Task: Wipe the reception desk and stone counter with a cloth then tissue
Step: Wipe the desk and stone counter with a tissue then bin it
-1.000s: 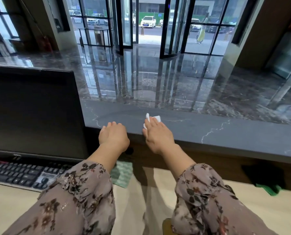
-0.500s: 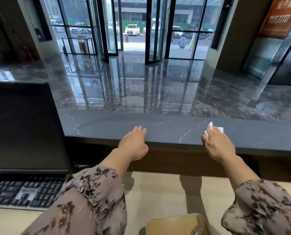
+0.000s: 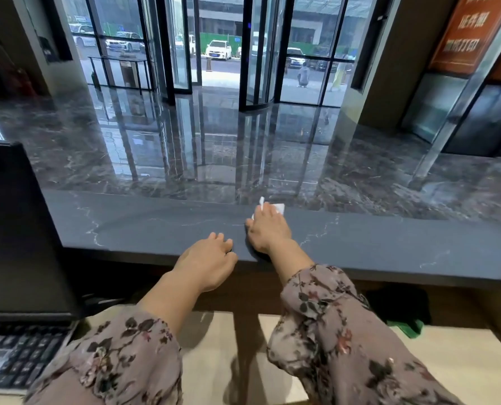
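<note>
Head view: the single camera, looking forward and down over a reception desk toward a lobby.
Hands: two, both bare, both reaching out of floral-print sleeves.
Right hand (image 3: 268,229): palm down on the stone counter (image 3: 144,226), fingers together and pressed flat on the tissue.
Tissue (image 3: 278,207): one, white, crumpled under the right fingertips near the far edge of the counter; only its corners show past the fingers.
Left hand (image 3: 207,263): resting over the near edge of the counter, just beside the right hand, fingers slightly apart and curled on the stone, holding nothing.
Sleeves: two, grey-brown with dark flowers; left sleeve (image 3: 118,363), right sleeve (image 3: 337,334).
Stone counter: one raised dark grey slab with thin white veins, matte, running across the whole width.
Reception desk (image 3: 214,361): one lower pale wood-toned surface beneath the counter, under both forearms.
Monitor (image 3: 15,229): one, black, screen dark, at the left on the desk.
Keyboard (image 3: 12,355): one, black keys, in front of the monitor.
Cloth (image 3: 407,327): one green piece, partly in shadow under the counter overhang at the right.
Floor (image 3: 185,147): polished dark marble, mirroring the door frames.
Room: a lobby with glass doors (image 3: 223,48) and glass walls; several parked cars outside; an orange sign (image 3: 465,30) at upper right.
</note>
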### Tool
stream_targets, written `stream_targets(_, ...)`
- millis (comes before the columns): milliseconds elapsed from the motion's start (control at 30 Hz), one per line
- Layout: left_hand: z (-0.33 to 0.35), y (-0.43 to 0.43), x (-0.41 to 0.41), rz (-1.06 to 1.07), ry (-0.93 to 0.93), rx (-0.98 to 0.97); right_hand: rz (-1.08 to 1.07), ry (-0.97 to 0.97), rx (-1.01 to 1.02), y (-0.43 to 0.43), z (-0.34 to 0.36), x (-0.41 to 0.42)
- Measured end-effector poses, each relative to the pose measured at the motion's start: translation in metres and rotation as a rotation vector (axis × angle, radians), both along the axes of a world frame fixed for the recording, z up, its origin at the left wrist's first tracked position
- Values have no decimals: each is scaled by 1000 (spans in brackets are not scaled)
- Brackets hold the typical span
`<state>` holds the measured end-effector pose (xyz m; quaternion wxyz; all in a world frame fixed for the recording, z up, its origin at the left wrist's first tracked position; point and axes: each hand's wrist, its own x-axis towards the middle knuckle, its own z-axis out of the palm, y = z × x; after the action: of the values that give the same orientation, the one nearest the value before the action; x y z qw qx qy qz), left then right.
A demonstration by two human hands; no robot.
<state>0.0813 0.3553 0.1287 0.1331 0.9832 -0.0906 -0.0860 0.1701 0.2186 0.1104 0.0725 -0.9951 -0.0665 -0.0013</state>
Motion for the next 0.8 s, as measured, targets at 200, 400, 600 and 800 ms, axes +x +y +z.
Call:
stream_targets(200,2,-13,7,140,-35,32,220,61,-19,5,-2,16)
stream_targets(400,3,-35,8,292,-27,88,-14,74,51,-108,12,-4)
stream_targets(600,9,-44,4,326,-35,106,-227,90,-11,-236,15,-30)
stream_targets(800,4,-34,10,300,-21,89,-359,95,-48,-271,15,-60)
